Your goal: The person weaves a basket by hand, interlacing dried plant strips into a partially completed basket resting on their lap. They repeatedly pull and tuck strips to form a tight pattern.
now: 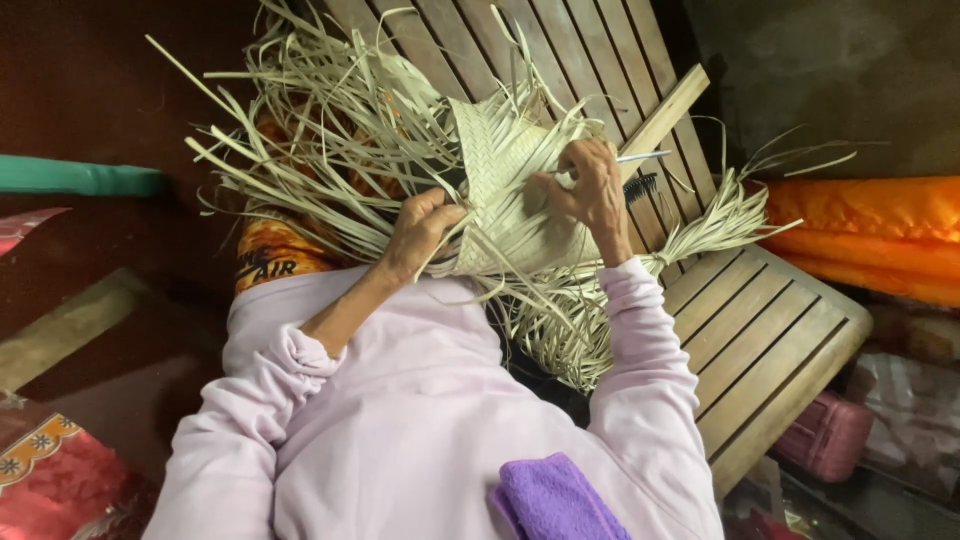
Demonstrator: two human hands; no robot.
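A half-woven piece of pale palm-leaf strips [505, 180] sits in front of me, its plaited panel in the middle and many loose strips fanning out up, left and down. My left hand [422, 232] grips the lower left edge of the panel. On the panel's right side, my right hand [590, 190] pinches a strip with fingers curled. Both arms wear a lilac long-sleeved top.
A slatted wooden bench [760, 320] lies under the work. Orange cloth [870, 240] lies at the right, a pink case [825, 435] below the bench, a green tube [75, 177] at the left, red patterned fabric [55, 480] at bottom left, a purple cloth [550, 500] on my lap.
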